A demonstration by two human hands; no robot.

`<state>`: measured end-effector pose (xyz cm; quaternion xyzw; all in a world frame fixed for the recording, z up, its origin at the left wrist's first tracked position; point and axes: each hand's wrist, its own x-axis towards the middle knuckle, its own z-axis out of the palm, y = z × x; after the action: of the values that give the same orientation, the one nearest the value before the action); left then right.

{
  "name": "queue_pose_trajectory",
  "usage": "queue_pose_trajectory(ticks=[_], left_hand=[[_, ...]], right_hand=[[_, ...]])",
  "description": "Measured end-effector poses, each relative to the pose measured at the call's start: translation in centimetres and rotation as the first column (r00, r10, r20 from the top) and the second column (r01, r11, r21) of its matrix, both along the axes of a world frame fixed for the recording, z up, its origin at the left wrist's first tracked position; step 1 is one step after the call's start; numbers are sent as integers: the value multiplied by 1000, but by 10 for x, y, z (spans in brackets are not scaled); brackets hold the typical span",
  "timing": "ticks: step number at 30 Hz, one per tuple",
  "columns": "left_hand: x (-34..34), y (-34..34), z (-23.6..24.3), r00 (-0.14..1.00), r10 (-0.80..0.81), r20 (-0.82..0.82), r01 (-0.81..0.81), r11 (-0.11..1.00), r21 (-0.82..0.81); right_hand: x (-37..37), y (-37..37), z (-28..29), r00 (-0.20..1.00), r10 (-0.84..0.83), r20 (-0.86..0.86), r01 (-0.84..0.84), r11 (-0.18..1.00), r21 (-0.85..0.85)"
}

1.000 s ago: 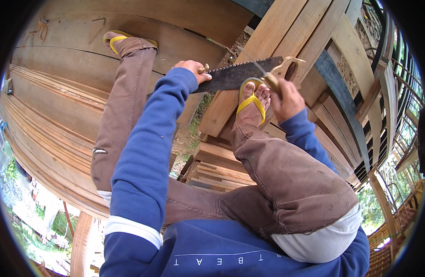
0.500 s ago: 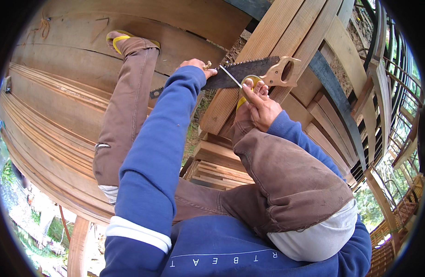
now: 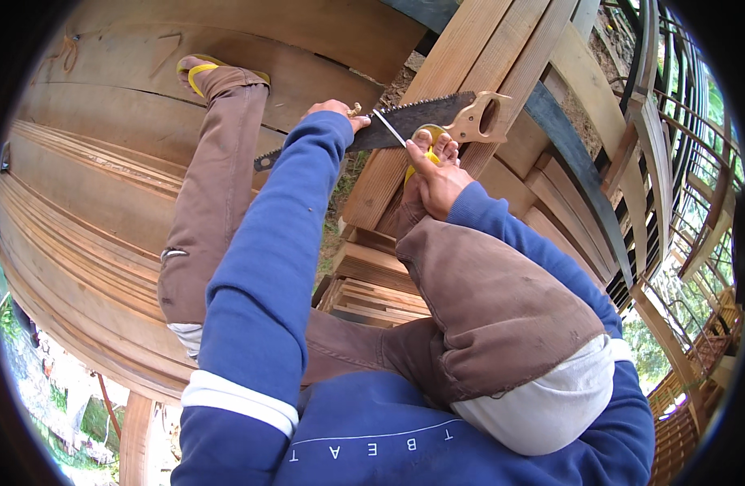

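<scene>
Dark metal handsaw [image 3: 429,112] lying across tan planks [image 3: 453,57]

Through the head camera I count one handsaw over three broad planks, its teeth along the far edge, its pale wooden handle [image 3: 468,126] at the right. One thin, pale rod [image 3: 388,127] slants over the blade. The right hand [image 3: 444,188] has its grip clamped on the rod's near end, index finger laid along it. The left hand [image 3: 333,110] is over the blade; its fingers are mostly hidden, so I cannot tell whether that grip is closed. There are two feet in two yellow sandals [image 3: 196,79]; the right foot's toes [image 3: 443,147] sit beside the saw handle. I judge the saw fairly light, its blade thin, springy and sharp-toothed; I would take it by the handle or smooth back. The rod looks stiff and slim, best held at its covered end.
</scene>
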<state>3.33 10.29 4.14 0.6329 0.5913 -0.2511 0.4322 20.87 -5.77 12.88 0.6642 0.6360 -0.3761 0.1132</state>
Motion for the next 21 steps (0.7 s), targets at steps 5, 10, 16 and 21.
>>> queue_pose_trajectory(ticks=[5,10,16,21], left_hand=[[2,0,-2,1000,3,-2,-3,1000,-5],[3,2,-3,1000,-12,-7,11,1000,-18],[3,1,-1,1000,-24,17,24,1000,-8],[4,-1,1,1000,-1,-9,1,1000,5]], right_hand=[[-6,-14,-26,997,-29,67,25,998,61],[-18,-6,-26,982,-178,60,181,983,-44],[-37,-2,-39,938,-97,332,27,977,210],[-39,35,-35,964,-149,220,166,984,-61]])
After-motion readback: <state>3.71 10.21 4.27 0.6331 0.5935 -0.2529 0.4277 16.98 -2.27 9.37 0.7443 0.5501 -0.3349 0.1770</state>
